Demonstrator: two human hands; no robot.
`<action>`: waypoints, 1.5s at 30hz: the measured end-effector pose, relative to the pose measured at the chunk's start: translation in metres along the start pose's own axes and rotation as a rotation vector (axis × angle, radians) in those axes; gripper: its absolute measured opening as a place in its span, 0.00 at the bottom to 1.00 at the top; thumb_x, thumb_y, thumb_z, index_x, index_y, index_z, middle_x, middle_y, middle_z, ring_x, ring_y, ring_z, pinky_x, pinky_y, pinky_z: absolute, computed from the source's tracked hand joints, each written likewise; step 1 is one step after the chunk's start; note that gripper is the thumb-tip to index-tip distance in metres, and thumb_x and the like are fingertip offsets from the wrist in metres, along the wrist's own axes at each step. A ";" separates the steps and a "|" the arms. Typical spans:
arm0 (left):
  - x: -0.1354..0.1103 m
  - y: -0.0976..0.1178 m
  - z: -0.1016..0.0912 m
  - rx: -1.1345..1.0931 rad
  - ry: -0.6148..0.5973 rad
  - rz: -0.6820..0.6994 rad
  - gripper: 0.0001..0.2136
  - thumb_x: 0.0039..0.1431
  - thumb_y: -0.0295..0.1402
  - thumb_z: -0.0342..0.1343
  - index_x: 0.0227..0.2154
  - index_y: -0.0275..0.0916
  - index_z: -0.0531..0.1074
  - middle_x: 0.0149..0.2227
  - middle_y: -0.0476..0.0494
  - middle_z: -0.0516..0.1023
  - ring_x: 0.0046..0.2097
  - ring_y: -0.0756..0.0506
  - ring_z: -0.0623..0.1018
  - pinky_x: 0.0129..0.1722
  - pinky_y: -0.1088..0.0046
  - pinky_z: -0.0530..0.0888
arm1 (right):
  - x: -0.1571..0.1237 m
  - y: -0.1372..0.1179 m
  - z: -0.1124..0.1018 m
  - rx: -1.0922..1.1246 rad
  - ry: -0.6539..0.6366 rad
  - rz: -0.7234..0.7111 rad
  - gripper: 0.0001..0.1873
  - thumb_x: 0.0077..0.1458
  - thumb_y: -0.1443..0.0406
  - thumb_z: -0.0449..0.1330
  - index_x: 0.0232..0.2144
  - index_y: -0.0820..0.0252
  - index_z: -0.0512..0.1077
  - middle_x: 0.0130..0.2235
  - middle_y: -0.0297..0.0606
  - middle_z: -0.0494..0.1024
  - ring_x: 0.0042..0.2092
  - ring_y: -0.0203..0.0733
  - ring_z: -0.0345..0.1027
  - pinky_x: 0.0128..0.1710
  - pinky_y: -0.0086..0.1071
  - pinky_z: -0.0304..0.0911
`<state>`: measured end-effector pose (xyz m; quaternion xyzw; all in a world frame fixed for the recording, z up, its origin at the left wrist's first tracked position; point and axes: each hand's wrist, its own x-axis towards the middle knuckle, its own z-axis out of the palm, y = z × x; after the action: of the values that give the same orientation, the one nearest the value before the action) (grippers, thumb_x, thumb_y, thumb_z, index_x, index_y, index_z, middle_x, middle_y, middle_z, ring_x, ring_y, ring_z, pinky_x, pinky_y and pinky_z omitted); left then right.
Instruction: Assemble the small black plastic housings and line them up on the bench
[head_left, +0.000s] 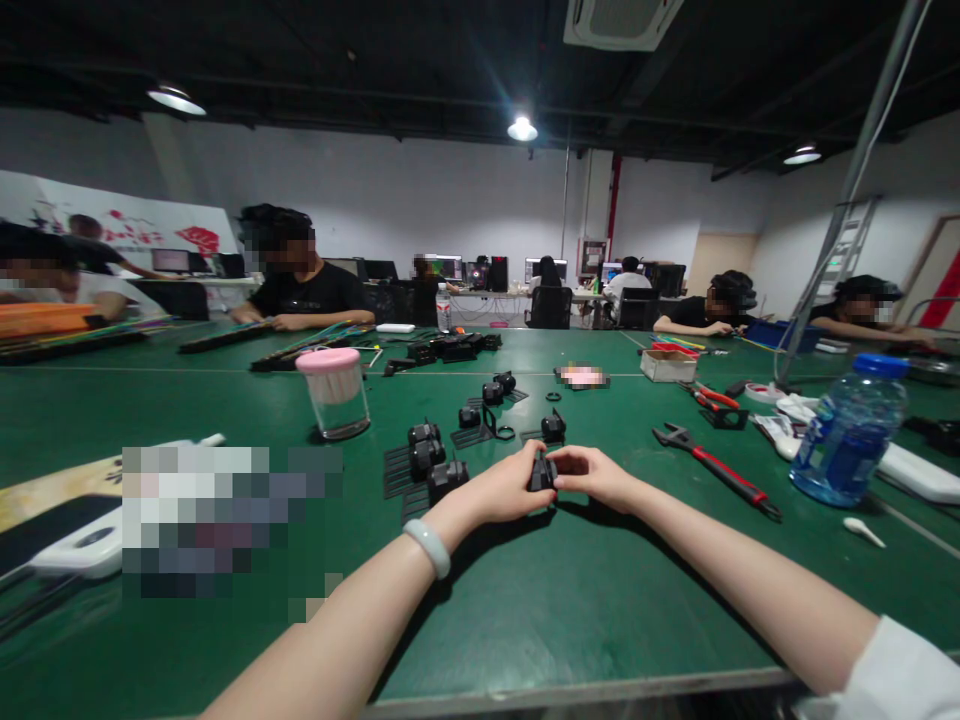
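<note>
A small black plastic part [541,473] is held between both hands just above the green table. The fingers of my left hand [510,485] are wrapped round its left side. From the right, my right hand [596,476] pinches at its edge with thumb and fingertips. Beyond the hands sits a similar black part on a slotted base [553,428]. To the left lie several more such parts [426,456], partly hidden by my left wrist. A loose black ring [553,397] rests farther back.
At right lie a red-handled adjustable wrench [720,468], red pliers [716,397] and a blue-capped water bottle [851,435]. A pink-lidded glass jar [334,395] stands at left. Several people sit around the green table [600,610]. A metal pole [847,190] rises at right.
</note>
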<state>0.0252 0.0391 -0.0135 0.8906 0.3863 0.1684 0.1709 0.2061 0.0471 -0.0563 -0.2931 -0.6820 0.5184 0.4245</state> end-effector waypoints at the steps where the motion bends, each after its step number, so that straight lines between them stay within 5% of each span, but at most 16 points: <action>1: 0.000 0.000 0.000 0.000 0.002 0.003 0.24 0.44 0.39 0.49 0.45 0.37 0.53 0.39 0.42 0.67 0.37 0.44 0.70 0.35 0.72 0.65 | 0.000 0.000 0.000 -0.012 0.005 0.000 0.22 0.38 0.63 0.61 0.39 0.63 0.65 0.40 0.41 0.71 0.42 0.42 0.64 0.45 0.39 0.56; 19: 0.001 0.001 -0.001 -0.022 -0.003 0.007 0.26 0.44 0.39 0.50 0.46 0.38 0.52 0.44 0.40 0.65 0.41 0.42 0.69 0.40 0.69 0.65 | 0.002 -0.007 0.002 -0.292 -0.017 -0.068 0.19 0.48 0.56 0.51 0.38 0.62 0.70 0.39 0.38 0.72 0.44 0.44 0.62 0.47 0.39 0.53; 29: -0.001 0.004 -0.002 -0.012 -0.011 -0.006 0.24 0.44 0.39 0.50 0.45 0.38 0.53 0.41 0.41 0.67 0.40 0.42 0.70 0.38 0.70 0.65 | 0.003 -0.002 0.001 -0.140 0.087 0.025 0.21 0.43 0.59 0.57 0.41 0.60 0.65 0.42 0.40 0.69 0.46 0.42 0.60 0.48 0.38 0.52; 45: 0.000 0.001 -0.001 0.027 0.006 0.062 0.20 0.45 0.39 0.49 0.42 0.38 0.55 0.37 0.43 0.68 0.35 0.45 0.70 0.32 0.73 0.65 | -0.002 -0.006 0.002 -0.038 0.023 0.008 0.23 0.34 0.67 0.63 0.36 0.58 0.61 0.38 0.35 0.68 0.41 0.38 0.62 0.42 0.35 0.55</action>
<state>0.0252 0.0387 -0.0120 0.9038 0.3615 0.1710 0.1525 0.2055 0.0433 -0.0513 -0.3097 -0.6858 0.5035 0.4245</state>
